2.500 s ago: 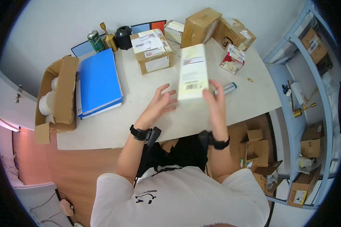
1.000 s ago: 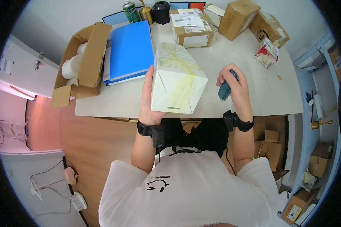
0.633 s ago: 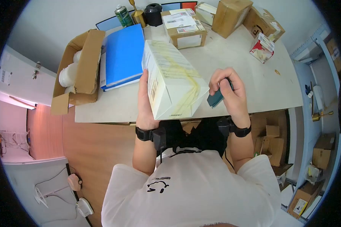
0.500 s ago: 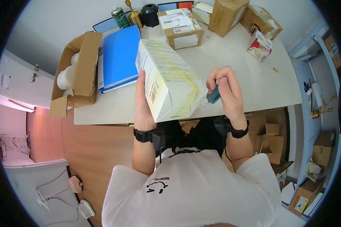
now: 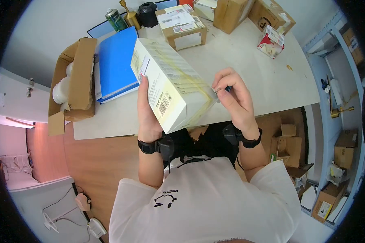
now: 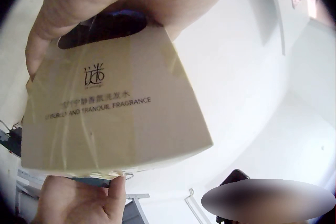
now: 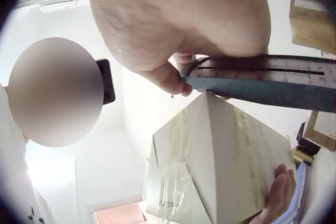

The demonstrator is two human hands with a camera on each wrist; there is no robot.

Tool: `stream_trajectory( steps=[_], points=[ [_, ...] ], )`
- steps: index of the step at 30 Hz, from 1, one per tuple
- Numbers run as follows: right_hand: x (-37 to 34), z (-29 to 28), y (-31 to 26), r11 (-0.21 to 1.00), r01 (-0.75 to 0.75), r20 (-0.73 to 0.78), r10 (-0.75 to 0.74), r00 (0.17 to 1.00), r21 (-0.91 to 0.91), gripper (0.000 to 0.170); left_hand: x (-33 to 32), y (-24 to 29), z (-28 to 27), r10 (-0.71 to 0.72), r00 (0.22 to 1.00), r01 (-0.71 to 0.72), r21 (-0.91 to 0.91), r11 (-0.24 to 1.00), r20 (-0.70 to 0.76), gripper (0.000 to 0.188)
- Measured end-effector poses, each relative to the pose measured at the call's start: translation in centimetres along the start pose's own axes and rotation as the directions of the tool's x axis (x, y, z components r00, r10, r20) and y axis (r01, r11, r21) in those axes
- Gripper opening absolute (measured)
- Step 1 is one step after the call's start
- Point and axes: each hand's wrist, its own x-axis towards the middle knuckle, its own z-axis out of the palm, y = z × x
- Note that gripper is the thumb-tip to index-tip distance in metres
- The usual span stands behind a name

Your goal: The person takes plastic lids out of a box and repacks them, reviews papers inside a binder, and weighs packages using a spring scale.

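A white and pale-yellow shampoo carton [image 5: 166, 89] is tilted above the table's front edge. Clear, yellowish tape runs along one face and over its end. My left hand [image 5: 149, 115] holds it from the left, thumb along the printed side. In the left wrist view, the hand wraps over the end of the carton [image 6: 105, 129] with the oval cutout. My right hand [image 5: 239, 103] grips a flat teal measuring tool [image 7: 262, 90] with a long slot and fine scale marks. Its fingertips are right at the carton's taped near corner, and the hand hides most of the tool in the head view.
On the white table [image 5: 271, 89] stand a blue binder [image 5: 117, 65], an open cardboard box [image 5: 81, 77] with white jars, a labelled parcel [image 5: 182, 30] and a red-white carton [image 5: 271, 41]. More parcels line the wall. A blue shelf [image 5: 328, 81] stands right.
The right hand picked up the tool from the table while the carton passed to the left hand and tilted. Since half a second ago, the right fingertips have moved in to the carton's corner.
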Motion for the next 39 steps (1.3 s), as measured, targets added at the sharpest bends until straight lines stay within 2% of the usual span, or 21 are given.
stream_trajectory(
  steps=[4,7,14,16,22,26,29,31,35,39],
  points=[
    [0.1,-0.3,0.3,0.993,0.091,-0.023,-0.093,0.995,-0.078,0.007,0.3,-0.1,0.3,0.000,1.000,0.001,0.020,1.000,-0.020,0.059],
    [0.1,-0.4,0.4,0.985,0.103,-0.015,-0.106,0.994,-0.141,0.007,0.4,-0.1,0.3,0.012,1.000,-0.011,0.017,1.000,-0.025,0.059],
    [0.2,-0.4,1.3,0.988,0.084,-0.053,-0.092,0.994,-0.131,0.007,0.1,-0.1,0.8,0.073,0.997,-0.073,0.025,0.997,0.001,0.057],
    [0.2,-0.5,1.4,0.984,0.082,-0.064,-0.093,0.994,-0.156,0.007,0.2,-0.1,0.6,0.117,0.993,-0.115,0.095,0.989,-0.011,0.056],
    [0.1,-0.4,1.1,0.985,0.061,-0.071,-0.074,0.995,-0.162,0.007,0.4,-0.2,0.2,0.136,0.990,-0.128,0.167,0.977,-0.033,0.056],
    [0.0,-0.4,1.0,0.985,0.056,-0.069,-0.068,0.995,-0.166,0.008,0.7,-0.4,-0.1,0.141,0.990,-0.136,0.165,0.977,-0.021,0.056],
    [-0.3,-0.1,0.6,0.989,-0.012,-0.095,-0.002,0.995,-0.146,0.009,0.7,-0.5,0.1,0.163,0.986,-0.155,0.182,0.971,-0.026,0.057],
    [-0.3,0.2,0.4,0.991,-0.004,-0.125,-0.013,0.992,-0.133,0.009,0.9,-0.5,0.2,0.178,0.982,-0.166,0.156,0.974,-0.066,0.058],
    [-0.3,0.8,0.3,0.992,-0.002,-0.141,-0.016,0.990,-0.128,0.008,1.0,-0.3,-0.4,0.111,0.993,-0.107,0.092,0.990,-0.040,0.060],
    [-0.4,1.1,-0.1,0.999,-0.020,-0.181,0.015,0.983,-0.029,0.008,0.8,-0.1,-0.5,0.041,0.998,-0.038,0.051,0.998,-0.049,0.061]
  ],
)
